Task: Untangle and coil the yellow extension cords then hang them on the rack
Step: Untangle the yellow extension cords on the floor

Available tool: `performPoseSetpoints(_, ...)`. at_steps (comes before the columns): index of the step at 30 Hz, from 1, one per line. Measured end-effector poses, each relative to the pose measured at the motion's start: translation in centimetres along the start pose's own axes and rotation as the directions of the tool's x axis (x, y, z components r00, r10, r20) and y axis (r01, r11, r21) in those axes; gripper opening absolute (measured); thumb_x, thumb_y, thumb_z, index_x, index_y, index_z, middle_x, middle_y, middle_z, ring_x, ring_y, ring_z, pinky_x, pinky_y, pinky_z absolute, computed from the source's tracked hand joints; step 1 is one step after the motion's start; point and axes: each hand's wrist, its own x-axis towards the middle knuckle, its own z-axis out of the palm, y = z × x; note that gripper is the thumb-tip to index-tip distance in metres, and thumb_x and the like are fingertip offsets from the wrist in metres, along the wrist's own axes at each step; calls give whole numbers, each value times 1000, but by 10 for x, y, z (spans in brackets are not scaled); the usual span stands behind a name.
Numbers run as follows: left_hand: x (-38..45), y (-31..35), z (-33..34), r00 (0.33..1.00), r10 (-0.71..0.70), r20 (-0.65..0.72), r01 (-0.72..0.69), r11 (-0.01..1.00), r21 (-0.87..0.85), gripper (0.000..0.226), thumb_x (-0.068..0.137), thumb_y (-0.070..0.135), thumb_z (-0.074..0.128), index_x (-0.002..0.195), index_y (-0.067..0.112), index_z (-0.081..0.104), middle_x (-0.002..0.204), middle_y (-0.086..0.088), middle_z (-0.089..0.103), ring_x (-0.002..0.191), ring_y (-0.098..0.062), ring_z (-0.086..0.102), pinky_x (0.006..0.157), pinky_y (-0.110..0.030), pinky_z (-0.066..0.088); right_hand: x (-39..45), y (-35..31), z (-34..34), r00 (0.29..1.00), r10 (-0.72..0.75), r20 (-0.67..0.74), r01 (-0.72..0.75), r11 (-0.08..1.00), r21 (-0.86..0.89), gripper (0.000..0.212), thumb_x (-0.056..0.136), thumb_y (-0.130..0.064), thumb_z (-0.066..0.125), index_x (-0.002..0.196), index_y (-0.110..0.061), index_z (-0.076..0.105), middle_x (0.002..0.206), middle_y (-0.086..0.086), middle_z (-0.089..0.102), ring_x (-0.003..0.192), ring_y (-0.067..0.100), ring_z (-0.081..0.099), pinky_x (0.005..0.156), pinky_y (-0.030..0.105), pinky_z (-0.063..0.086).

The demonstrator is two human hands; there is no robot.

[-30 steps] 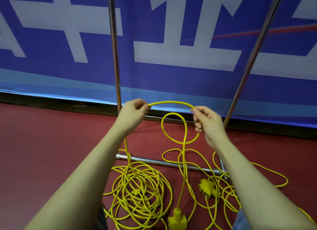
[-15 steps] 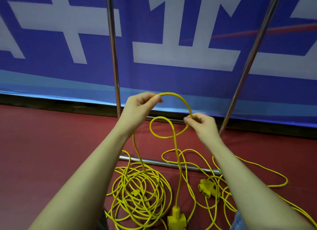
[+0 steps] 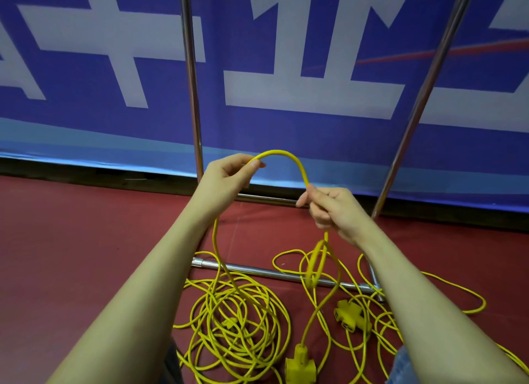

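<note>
Hands pinch one yellow cord point(image 3: 289, 157) arched between them: left hand point(image 3: 226, 180) higher, right hand point(image 3: 332, 209) lower. Loose coils point(image 3: 237, 320) and socket blocks point(image 3: 353, 315) litter the red floor point(image 3: 71, 255), crossing the rack's base bar point(image 3: 257, 272) before a blue banner point(image 3: 286, 126).

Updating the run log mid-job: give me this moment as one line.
left hand: pinching yellow cord | right hand: gripping same cord, arch between hands | rest of cord: tangled on red floor | rack: nothing hung in view
</note>
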Motion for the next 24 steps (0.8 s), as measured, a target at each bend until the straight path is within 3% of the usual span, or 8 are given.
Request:
performPoseSetpoints(3, 1, -3, -6, 999, -28, -21, 30, 994, 106, 23, 97, 27, 54, 102, 13, 72, 49, 16, 51, 50, 2, 45, 62, -23, 37, -4, 1, 0, 993, 31, 117, -15, 991, -135, 41, 86, -42, 45, 77, -7, 66, 41, -2, 33, 38, 10, 26, 42, 20, 29)
performPoseSetpoints(6, 1, -9, -6, 1000, -25, -13, 28, 910, 413, 20, 96, 30, 54, 101, 20, 70, 63, 5, 52, 60, -9, 47, 65, -34, 43, -6, 2, -2, 987, 32, 160, 3, 978, -211, 39, 87, -43, 44, 82, -12, 67, 45, -2, 39, 42, 10, 29, 45, 22, 34)
performPoseSetpoints(7, -1, -8, -4, 1000, -15, 16, 8, 910, 416, 18, 96, 26, 54, 107, 25, 68, 67, 4, 53, 60, -7, 48, 65, -29, 44, -7, 1, -2, 985, 39, 170, -3, 978, -210, 38, 87, -43, 44, 82, -13, 67, 45, -2, 39, 42, 10, 28, 45, 22, 34)
performPoseSetpoints(9, -4, -2, 2, 994, -8, 105, -16, 974, 228, 26, 95, 18, 56, 119, 25, 63, 72, 5, 56, 52, 2, 48, 55, -10, 38, -8, -1, -1, 979, 63, 196, -20, 977, -213, 39, 86, -43, 44, 80, -11, 66, 44, -3, 38, 41, 9, 27, 44, 21, 31)
performPoseSetpoints(12, -7, 9, 7, 985, -13, 173, 4, 998, 55, 21, 94, 18, 58, 111, 13, 70, 63, 3, 55, 47, 2, 45, 49, -6, 32, -10, -4, 3, 963, 101, 250, -35, 966, -257, 41, 87, -43, 44, 78, -9, 65, 44, -2, 39, 39, 9, 27, 42, 18, 29)
performPoseSetpoints(16, -3, 4, 4, 987, -49, 151, 22, 984, 176, 14, 88, 23, 68, 90, 12, 76, 74, 1, 70, 64, 3, 57, 63, -11, 41, -9, 6, 4, 956, 140, 258, -68, 961, -268, 24, 94, -25, 50, 84, -11, 67, 49, -3, 41, 43, 8, 32, 45, 17, 32)
performPoseSetpoints(20, -1, -2, -5, 995, -51, 85, 25, 957, 289, 20, 86, 25, 70, 72, 11, 71, 51, 4, 49, 43, -3, 38, 45, -12, 29, -7, 26, -5, 969, 177, 175, -80, 886, -457, 13, 91, -12, 60, 81, -15, 68, 53, -7, 49, 52, 9, 45, 55, 23, 38)
performPoseSetpoints(24, 2, -13, -13, 999, -35, 30, 22, 929, 369, 23, 86, 31, 70, 73, 12, 70, 53, 2, 47, 48, -7, 37, 51, -21, 32, -5, 31, -13, 997, 81, 8, -70, 899, -432, 15, 90, -12, 62, 76, -15, 67, 56, -6, 54, 53, 7, 51, 56, 18, 41)
